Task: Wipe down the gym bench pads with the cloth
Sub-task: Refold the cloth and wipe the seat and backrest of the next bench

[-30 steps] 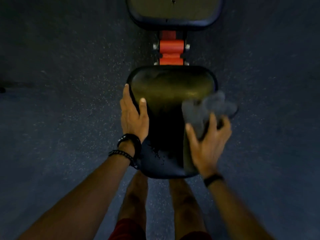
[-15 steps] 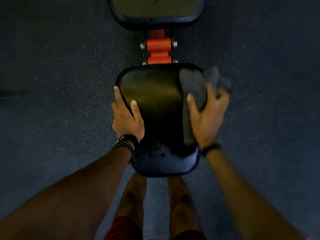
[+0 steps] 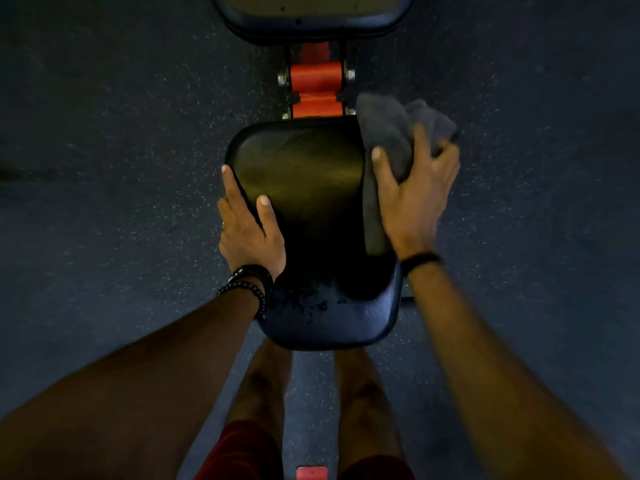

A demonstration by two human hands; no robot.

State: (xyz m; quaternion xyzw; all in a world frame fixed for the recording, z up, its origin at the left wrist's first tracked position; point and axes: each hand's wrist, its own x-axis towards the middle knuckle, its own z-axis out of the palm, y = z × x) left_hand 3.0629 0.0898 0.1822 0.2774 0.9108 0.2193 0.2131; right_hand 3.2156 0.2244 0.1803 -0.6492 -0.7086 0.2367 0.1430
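Note:
The black seat pad (image 3: 304, 188) of the gym bench lies right in front of me, with wet specks on its near end. My left hand (image 3: 247, 233) rests on the pad's left edge, thumb on top and fingers along the side. My right hand (image 3: 414, 199) grips a bunched grey cloth (image 3: 391, 133) against the pad's far right corner. Part of the cloth hangs off the pad's right side and part lies under my palm. The back pad (image 3: 311, 19) is at the top of the view.
A red-orange metal hinge frame (image 3: 317, 88) joins the two pads. Dark speckled rubber floor (image 3: 121, 150) spreads on both sides. My bare legs and red shorts (image 3: 239, 452) stand just behind the seat's near end.
My right hand has slid the cloth along the seat's right side from mid-pad toward the far right corner. My left hand has stayed on the left edge.

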